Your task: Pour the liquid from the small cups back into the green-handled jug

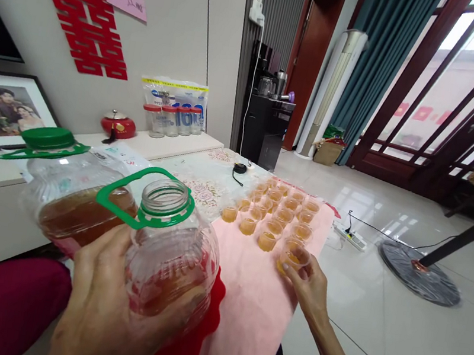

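My left hand is wrapped round a clear plastic jug with a green carrying ring and an uncapped mouth. Some amber liquid lies low inside it, and a red scalloped mat shows beneath. With thumb and fingers, my right hand grips a small clear plastic cup holding amber liquid, at the near right corner of the cup rows. Several like cups stand in rows on the pink cloth. Left of my left hand is a second jug with a green cap, partly filled with brown liquid.
A black tape measure lies on the flowered table cover. Behind are a red pot, red-lidded jars and a framed photo. On the floor to the right are a power strip and a round stand base.
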Motion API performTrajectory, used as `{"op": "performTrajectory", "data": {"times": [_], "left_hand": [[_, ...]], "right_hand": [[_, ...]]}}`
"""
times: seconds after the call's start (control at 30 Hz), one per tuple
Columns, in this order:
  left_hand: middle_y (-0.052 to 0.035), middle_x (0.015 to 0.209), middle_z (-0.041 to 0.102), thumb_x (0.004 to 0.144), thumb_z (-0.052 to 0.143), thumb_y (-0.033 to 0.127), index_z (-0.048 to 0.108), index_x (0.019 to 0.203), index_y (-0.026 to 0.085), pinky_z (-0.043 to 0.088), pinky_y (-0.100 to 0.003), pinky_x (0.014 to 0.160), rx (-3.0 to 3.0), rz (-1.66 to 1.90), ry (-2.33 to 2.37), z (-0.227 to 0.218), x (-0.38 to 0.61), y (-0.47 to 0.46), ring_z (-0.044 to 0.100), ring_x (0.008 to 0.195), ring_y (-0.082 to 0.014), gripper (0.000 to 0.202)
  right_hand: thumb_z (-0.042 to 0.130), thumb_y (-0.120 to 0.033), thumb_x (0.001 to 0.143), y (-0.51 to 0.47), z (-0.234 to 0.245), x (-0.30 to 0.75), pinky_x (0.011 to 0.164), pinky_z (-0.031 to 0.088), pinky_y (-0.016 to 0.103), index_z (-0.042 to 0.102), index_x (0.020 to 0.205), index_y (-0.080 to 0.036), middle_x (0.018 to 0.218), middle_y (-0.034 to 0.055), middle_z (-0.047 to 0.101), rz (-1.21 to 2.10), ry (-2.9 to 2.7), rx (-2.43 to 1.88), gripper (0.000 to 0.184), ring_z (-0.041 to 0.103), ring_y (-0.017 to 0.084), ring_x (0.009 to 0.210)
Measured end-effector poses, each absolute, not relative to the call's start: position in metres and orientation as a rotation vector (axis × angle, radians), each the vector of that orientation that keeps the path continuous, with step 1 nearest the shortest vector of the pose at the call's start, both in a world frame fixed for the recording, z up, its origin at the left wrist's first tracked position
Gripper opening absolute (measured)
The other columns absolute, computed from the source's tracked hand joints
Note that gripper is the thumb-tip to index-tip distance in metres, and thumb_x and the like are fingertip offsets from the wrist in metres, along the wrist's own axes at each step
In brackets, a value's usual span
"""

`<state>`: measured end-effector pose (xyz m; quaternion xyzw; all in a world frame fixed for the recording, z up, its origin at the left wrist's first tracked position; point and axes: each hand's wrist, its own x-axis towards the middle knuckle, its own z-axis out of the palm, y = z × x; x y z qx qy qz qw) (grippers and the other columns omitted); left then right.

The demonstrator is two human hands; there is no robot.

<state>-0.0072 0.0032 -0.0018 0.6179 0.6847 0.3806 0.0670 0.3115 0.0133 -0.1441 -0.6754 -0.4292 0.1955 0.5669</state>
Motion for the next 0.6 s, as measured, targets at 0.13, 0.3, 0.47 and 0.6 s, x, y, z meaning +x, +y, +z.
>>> {"op": "performTrajectory", "data": {"times": [0.13, 0.3, 0.47, 0.6], "left_hand": [[-0.0133, 0.143, 0.053, 0.062, 0.069, 0.073, 0.049, 0.137, 0.024, 0.05, -0.066, 0.105, 1.845, 1.172, 2.023, 0.0, -0.004, 0.0, 0.053, 0.131, -0.0401, 0.091], [-0.0155, 0.143, 0.05, 0.062, 0.075, 0.066, 0.046, 0.141, 0.02, 0.053, -0.06, 0.103, 1.796, 1.247, 2.005, 0.001, 0.003, -0.004, 0.055, 0.129, -0.0394, 0.096], [-0.0143, 0.139, 0.053, 0.065, 0.077, 0.057, 0.042, 0.144, 0.02, 0.057, -0.053, 0.101, 1.891, 1.342, 1.962, -0.006, 0.002, -0.003, 0.055, 0.132, -0.0367, 0.094], [-0.0144, 0.136, 0.055, 0.067, 0.078, 0.05, 0.038, 0.144, 0.02, 0.06, -0.052, 0.098, 2.005, 1.343, 1.931, -0.011, -0.002, -0.003, 0.06, 0.128, -0.0346, 0.092]], "right_hand": [[0.083, -0.054, 0.073, 0.0, -0.127, 0.304, 0.099, 0.059, 0.053, 0.069, 0.123, -0.021, 0.125, 0.014, 0.075, 0.493, -1.045, -1.553, 0.062, 0.07, 0.035, 0.118], [0.083, -0.05, 0.077, -0.003, -0.089, 0.282, 0.095, 0.063, 0.05, 0.068, 0.124, -0.027, 0.129, 0.0109, 0.074, 0.612, -1.168, -1.442, 0.055, 0.069, 0.034, 0.122], [0.079, -0.045, 0.082, 0.017, -0.034, 0.259, 0.094, 0.064, 0.05, 0.068, 0.124, -0.029, 0.127, 0.0084, 0.075, 0.479, -1.458, -1.301, 0.047, 0.071, 0.032, 0.119], [0.079, -0.036, 0.082, 0.037, 0.013, 0.239, 0.093, 0.064, 0.047, 0.068, 0.123, -0.027, 0.123, 0.0081, 0.075, 0.306, -1.647, -1.166, 0.044, 0.073, 0.03, 0.113]]}}
